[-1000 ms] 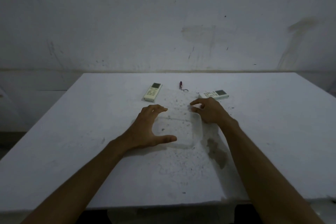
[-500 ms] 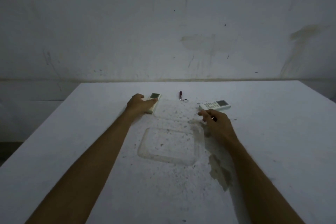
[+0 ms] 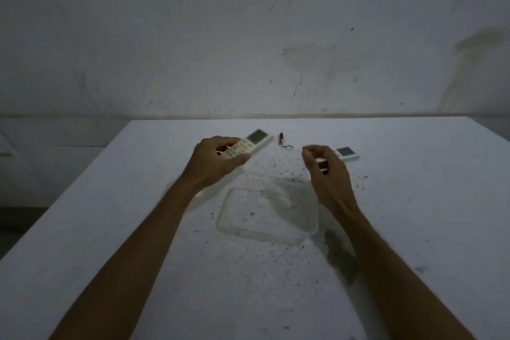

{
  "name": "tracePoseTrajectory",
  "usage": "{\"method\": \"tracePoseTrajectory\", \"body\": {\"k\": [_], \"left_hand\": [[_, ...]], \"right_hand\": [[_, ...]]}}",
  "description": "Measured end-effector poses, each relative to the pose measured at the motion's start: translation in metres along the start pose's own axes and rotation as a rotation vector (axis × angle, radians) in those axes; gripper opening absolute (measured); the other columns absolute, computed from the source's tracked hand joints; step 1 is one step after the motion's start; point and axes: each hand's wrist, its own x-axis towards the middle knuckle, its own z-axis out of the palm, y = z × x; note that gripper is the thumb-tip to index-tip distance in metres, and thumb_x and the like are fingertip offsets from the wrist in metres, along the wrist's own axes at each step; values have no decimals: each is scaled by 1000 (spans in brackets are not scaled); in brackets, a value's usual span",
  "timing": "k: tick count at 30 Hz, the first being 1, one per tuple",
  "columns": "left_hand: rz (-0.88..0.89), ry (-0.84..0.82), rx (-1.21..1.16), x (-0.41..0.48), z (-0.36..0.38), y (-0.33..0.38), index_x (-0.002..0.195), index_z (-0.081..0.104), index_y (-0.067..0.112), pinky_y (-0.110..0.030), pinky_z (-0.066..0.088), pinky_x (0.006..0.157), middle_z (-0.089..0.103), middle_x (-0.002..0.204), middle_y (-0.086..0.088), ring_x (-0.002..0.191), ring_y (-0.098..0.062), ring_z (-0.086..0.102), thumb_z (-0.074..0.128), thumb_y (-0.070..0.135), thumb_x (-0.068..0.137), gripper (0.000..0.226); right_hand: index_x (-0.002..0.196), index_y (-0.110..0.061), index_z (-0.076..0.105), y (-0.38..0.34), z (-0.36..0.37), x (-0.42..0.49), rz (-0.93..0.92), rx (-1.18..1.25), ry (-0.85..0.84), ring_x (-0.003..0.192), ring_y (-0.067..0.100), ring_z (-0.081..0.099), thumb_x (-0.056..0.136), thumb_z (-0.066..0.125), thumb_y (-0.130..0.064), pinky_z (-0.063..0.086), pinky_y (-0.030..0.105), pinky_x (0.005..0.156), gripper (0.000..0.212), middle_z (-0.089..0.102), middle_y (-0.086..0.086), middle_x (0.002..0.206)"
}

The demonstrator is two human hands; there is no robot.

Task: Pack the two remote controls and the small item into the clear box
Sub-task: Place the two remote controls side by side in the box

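My left hand [image 3: 215,163] grips a white remote control [image 3: 256,141] by its button end and holds it tilted above the table, screen end pointing away. My right hand [image 3: 328,174] is curled shut at the far right corner of the clear box [image 3: 242,218], pinching what looks like its transparent lid, raised on that side. The box lies flat between my forearms. A second white remote [image 3: 346,153] lies on the table just behind my right hand, partly hidden by it. A small dark red item with a key ring [image 3: 281,139] lies between the two remotes.
The white table [image 3: 414,215] is speckled with dark crumbs around the box, and a dark stain [image 3: 339,254] sits by my right forearm. A stained grey wall rises straight behind the table's far edge.
My left hand went from the box to the left remote, closed on it and lifted it off the table. My right hand rose at the box's far right corner with the clear lid.
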Motion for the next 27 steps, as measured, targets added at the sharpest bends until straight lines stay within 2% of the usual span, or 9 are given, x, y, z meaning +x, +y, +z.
{"method": "tracePoseTrajectory", "body": {"k": [3, 6, 8, 10, 13, 15, 19, 22, 27], "left_hand": [[83, -162, -55, -21, -9, 19, 125, 74, 23, -21, 61, 77, 74, 117, 6, 100, -7, 71, 88, 45, 74, 57], [143, -205, -51, -34, -11, 29, 123, 75, 23, -23, 61, 83, 73, 121, 5, 105, -9, 70, 91, 36, 74, 53], [150, -219, -70, -38, -13, 30, 123, 75, 24, -24, 60, 85, 73, 121, 6, 106, -10, 70, 92, 35, 74, 53], [149, -247, -118, -40, -16, 28, 125, 73, 26, -23, 60, 86, 72, 122, 9, 110, -12, 70, 92, 37, 73, 57], [130, -312, -71, -45, -17, 26, 149, 48, 40, -18, 52, 94, 61, 141, 16, 125, -7, 59, 87, 62, 66, 94], [52, -386, 69, -50, -17, 20, 158, 22, 49, -27, 39, 107, 36, 161, 17, 137, -3, 37, 83, 79, 54, 124], [-80, -453, 178, -70, -5, -5, 160, 7, 45, -45, 31, 119, 14, 169, 14, 148, -11, 22, 87, 83, 39, 150], [-54, -462, 107, -83, 13, -12, 159, 5, 46, -41, 32, 119, 19, 166, 19, 147, -4, 24, 90, 78, 43, 147], [30, -346, 50, -92, 26, -10, 152, 27, 41, -38, 41, 114, 39, 148, 23, 134, 1, 38, 87, 76, 54, 120]], "right_hand": [[135, -33, 58, -19, 4, -9, -184, -57, -42, 121, 9, 54, 92, 64, -51, 49, 33, 99, 46, 52, -12, 140], [139, -32, 58, -35, 8, -19, -351, -243, -159, 137, 11, 41, 92, 63, -51, 30, 45, 116, 51, 48, -8, 150], [135, -29, 63, -44, 7, -25, -400, -266, -253, 124, 12, 48, 93, 59, -52, 41, 46, 107, 48, 55, -5, 141], [136, -26, 63, -49, 4, -29, -447, -309, -328, 112, 8, 47, 94, 58, -53, 45, 31, 94, 50, 58, -3, 134], [140, -29, 58, -51, -4, -30, -419, -419, -409, 107, 4, 43, 96, 55, -56, 35, 14, 84, 52, 56, -3, 134], [142, -29, 56, -49, -8, -30, -352, -461, -447, 107, 6, 46, 96, 56, -55, 41, 18, 84, 53, 54, -3, 133], [139, -28, 59, -47, -17, -31, -272, -555, -599, 101, 9, 56, 93, 59, -56, 54, 29, 88, 54, 54, -5, 127], [138, -29, 61, -52, -15, -32, -287, -589, -707, 99, 7, 55, 90, 64, -56, 48, 19, 82, 55, 56, -6, 124], [137, -27, 63, -59, -3, -32, -251, -641, -838, 105, 14, 61, 91, 66, -49, 53, 23, 83, 51, 60, -1, 129]]}}
